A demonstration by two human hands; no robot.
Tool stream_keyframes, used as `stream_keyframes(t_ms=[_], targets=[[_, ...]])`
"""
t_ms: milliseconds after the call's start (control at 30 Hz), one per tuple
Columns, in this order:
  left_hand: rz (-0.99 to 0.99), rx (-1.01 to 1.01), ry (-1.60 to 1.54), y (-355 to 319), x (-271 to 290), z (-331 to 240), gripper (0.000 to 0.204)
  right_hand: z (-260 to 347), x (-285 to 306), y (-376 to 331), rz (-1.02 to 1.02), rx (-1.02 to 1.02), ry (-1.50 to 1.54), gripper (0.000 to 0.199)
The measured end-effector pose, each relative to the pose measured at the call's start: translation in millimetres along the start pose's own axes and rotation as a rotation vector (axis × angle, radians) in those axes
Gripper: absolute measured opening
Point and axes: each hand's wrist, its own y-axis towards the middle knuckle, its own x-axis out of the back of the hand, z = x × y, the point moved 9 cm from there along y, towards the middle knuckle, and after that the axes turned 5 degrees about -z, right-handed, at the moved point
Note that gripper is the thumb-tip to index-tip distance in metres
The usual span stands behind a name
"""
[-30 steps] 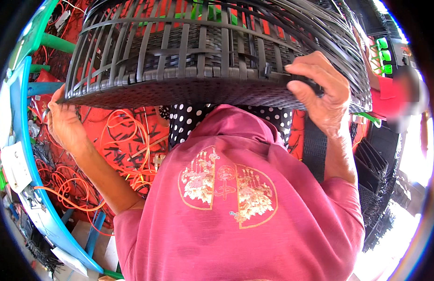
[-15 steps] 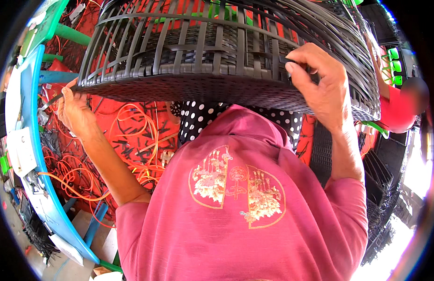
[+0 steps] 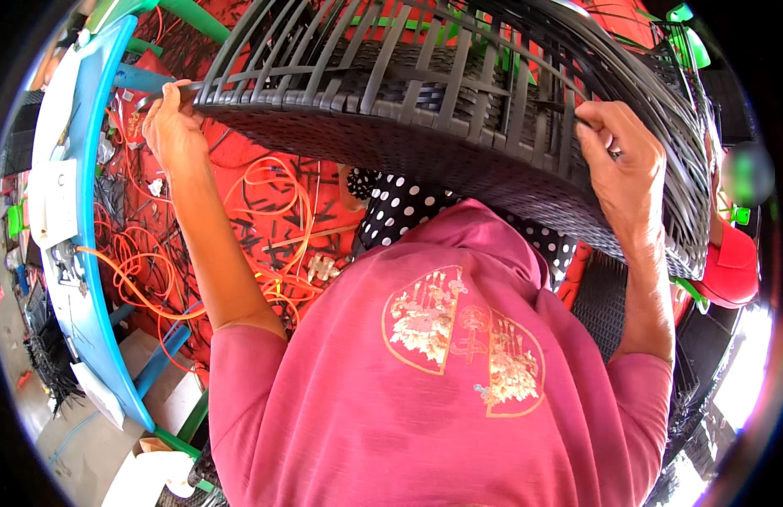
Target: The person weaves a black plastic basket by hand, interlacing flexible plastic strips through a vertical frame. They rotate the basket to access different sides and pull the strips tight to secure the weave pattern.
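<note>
A large black woven basket (image 3: 357, 139) of flat plastic strips lies tilted across my lap, its open lattice of uprights facing up and away. At its left corner, my left hand (image 3: 176, 131) has its fingers pinched on a flat black strip (image 3: 144, 103), whose end sticks out past them. My right hand (image 3: 624, 156), on the right part of the lattice, has thumb and index finger pinched on a dark strip (image 3: 553, 106) passing among the uprights. Many loose strip ends (image 3: 670, 135) fan out beyond that hand. My other right fingers are curled.
To the left stands a blue-edged table (image 3: 95, 211) with white pieces on it. An orange hose (image 3: 302, 211) coils over the red floor (image 3: 231, 152), among scattered black scraps. At the right is another person's red sleeve (image 3: 733, 262). Green legs (image 3: 197, 19) stand at the upper left.
The basket has tilted, its left end raised and its right end lower. My left hand has risen with that corner; my right hand has shifted right and slightly down. Both still pinch strips.
</note>
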Motion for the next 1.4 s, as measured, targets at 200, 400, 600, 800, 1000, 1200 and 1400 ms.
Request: stream_keyframes(t_ms=[200,400,600,800,1000,1200,1400], targets=[[-0.012,-0.051,-0.017,26,-16,2,0.024,-16,-11,-3,0.192,-0.165,0.396,0.035],[0.319,-0.243,-0.565,30,6,-27,0.027,-21,3,-5,0.12,-0.106,0.256,0.019],[-0.077,0.235,-0.402,27,5,69,0.028,35,2,-4,0.117,0.408,-0.033,0.039],[0.018,0.197,-0.437,39,24,47,0.03,46,-26,-17,0.277,0.474,-0.24,0.051],[0.129,0.231,-0.72,36,19,8,0.028,44,-21,-9,0.262,0.328,0.072,0.036],[0.274,0.201,-0.743,34,-3,-9,0.03,88,-24,36,0.073,0.507,0.171,0.022],[0.2,0.135,-0.66,28,6,-13,0.031,107,-82,52,0.445,0.472,0.015,0.02]])
